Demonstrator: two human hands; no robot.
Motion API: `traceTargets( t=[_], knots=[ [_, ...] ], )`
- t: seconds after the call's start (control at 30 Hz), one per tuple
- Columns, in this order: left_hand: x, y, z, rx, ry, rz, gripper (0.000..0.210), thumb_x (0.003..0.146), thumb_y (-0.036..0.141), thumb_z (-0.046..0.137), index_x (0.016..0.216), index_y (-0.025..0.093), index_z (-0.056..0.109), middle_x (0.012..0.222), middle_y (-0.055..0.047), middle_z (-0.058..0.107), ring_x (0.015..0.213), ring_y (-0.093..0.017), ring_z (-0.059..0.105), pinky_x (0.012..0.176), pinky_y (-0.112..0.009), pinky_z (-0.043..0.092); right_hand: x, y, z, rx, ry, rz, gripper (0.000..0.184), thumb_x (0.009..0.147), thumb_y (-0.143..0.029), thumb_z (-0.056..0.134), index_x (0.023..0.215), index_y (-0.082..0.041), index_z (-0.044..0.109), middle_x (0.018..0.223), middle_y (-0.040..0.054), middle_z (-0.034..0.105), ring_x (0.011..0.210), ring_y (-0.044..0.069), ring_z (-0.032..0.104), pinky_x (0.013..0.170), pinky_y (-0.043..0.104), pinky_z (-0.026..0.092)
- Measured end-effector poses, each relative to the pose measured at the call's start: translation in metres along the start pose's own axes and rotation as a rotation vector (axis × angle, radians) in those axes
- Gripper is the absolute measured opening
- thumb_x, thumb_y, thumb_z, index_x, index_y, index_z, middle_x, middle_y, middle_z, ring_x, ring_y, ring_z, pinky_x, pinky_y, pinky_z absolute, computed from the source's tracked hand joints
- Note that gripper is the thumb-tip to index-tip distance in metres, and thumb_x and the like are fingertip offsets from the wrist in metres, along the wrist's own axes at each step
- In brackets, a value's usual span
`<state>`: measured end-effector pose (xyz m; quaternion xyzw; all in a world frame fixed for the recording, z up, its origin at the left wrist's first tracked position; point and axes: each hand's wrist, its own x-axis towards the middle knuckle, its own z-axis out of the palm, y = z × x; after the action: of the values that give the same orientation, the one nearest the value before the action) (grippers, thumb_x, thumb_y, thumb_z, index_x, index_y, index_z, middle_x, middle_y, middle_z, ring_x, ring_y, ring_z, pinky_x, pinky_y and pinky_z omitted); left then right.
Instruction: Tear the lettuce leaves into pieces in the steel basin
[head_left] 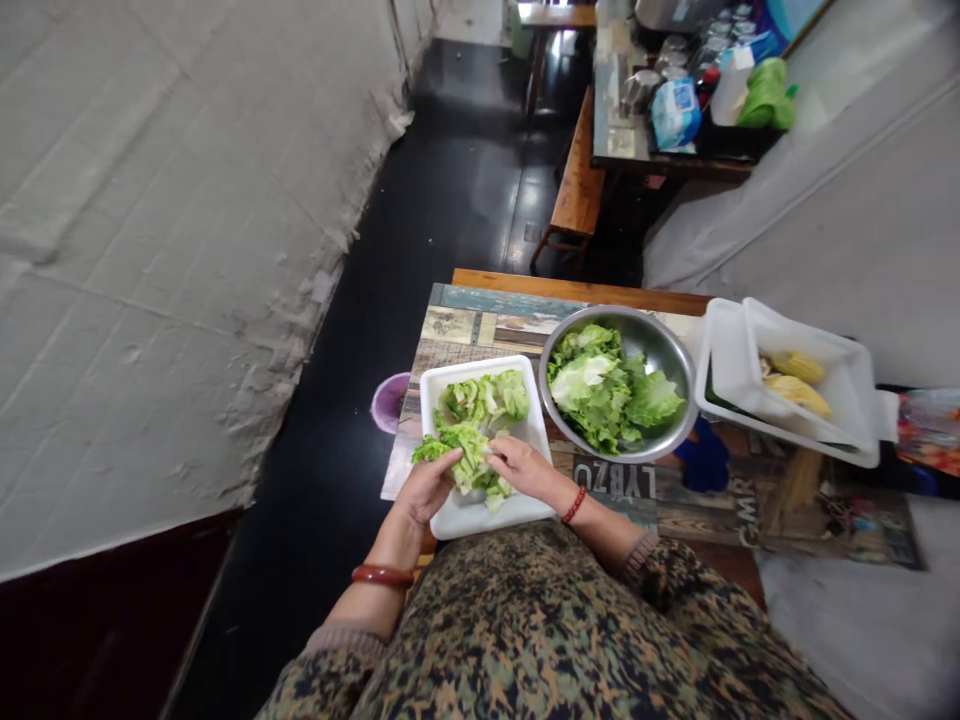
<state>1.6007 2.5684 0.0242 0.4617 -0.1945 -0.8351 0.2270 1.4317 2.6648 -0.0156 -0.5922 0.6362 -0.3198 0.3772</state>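
Observation:
Between my two hands is a green lettuce leaf, held over a white plastic tray. My left hand grips its left side, with the thumb on top. From the right, my right hand pinches the leaf's other edge with the fingertips. Loose lettuce pieces lie in the tray behind and below the held leaf. A steel bowl stands just right of the tray, with larger lettuce leaves in it.
White stacked bins with yellow items inside stand at the table's right. A blue cloth-like thing lies beside the bowl. A purple basin is low at the left edge. Beyond are a wooden bench and a cluttered table.

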Motion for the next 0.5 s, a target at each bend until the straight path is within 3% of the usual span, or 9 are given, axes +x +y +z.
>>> traceTargets(
  t=[0.07,0.17,0.27,0.37,0.43,0.5],
  knots=[
    [0.002,-0.002,0.007,0.036,0.034,-0.036,0.05,0.064,0.012,0.082,0.111,0.016,0.067,0.092,-0.006,0.077,0.093,-0.025,0.073,0.092,-0.039,0.056,-0.002,0.002,-0.004,-0.01,-0.006,0.015,0.018,0.096,-0.027,0.045,0.083,-0.023,0.056,0.082,0.0026,0.058,0.08,0.018,0.055,0.078,0.03,0.044],
    [0.008,-0.01,0.023,0.099,0.119,0.027,0.044,0.061,0.014,0.084,0.102,0.016,0.069,0.088,-0.006,0.077,0.087,-0.024,0.073,0.087,-0.038,0.057,-0.003,0.007,-0.002,0.071,0.099,0.104,0.02,0.095,-0.029,0.044,0.077,-0.023,0.051,0.077,0.0017,0.054,0.077,0.018,0.052,0.077,0.031,0.043],
    [0.016,-0.021,0.043,0.209,0.141,0.208,0.042,0.058,0.015,0.087,0.096,0.016,0.07,0.09,-0.005,0.076,0.084,-0.022,0.071,0.084,-0.033,0.055,0.0,0.012,0.009,0.358,0.261,0.359,0.027,0.092,-0.036,0.045,0.068,-0.023,0.044,0.066,-0.0014,0.046,0.065,0.015,0.047,0.065,0.028,0.043],
    [0.023,-0.026,0.066,0.281,0.127,0.314,0.041,0.06,0.018,0.087,0.097,0.016,0.07,0.092,-0.005,0.075,0.085,-0.02,0.07,0.084,-0.032,0.054,0.001,0.018,0.022,0.724,0.342,0.611,0.035,0.091,-0.049,0.043,0.067,-0.024,0.043,0.055,-0.0049,0.039,0.049,0.012,0.039,0.047,0.023,0.035],
    [0.026,-0.027,0.085,0.303,0.081,0.306,0.039,0.062,0.02,0.086,0.099,0.016,0.071,0.095,-0.006,0.075,0.088,-0.022,0.069,0.086,-0.033,0.053,-0.002,0.021,0.027,0.77,0.327,0.631,0.039,0.091,-0.052,0.043,0.065,-0.023,0.046,0.051,-0.0057,0.037,0.044,0.011,0.035,0.041,0.022,0.03],
    [0.028,-0.027,0.112,0.349,-0.026,0.268,0.035,0.063,0.02,0.085,0.096,0.016,0.071,0.094,-0.007,0.075,0.091,-0.024,0.068,0.086,-0.034,0.052,-0.008,0.023,0.028,0.661,0.279,0.553,0.04,0.093,-0.048,0.044,0.065,-0.02,0.053,0.051,-0.0037,0.042,0.044,0.01,0.038,0.041,0.023,0.032]
  ],
)
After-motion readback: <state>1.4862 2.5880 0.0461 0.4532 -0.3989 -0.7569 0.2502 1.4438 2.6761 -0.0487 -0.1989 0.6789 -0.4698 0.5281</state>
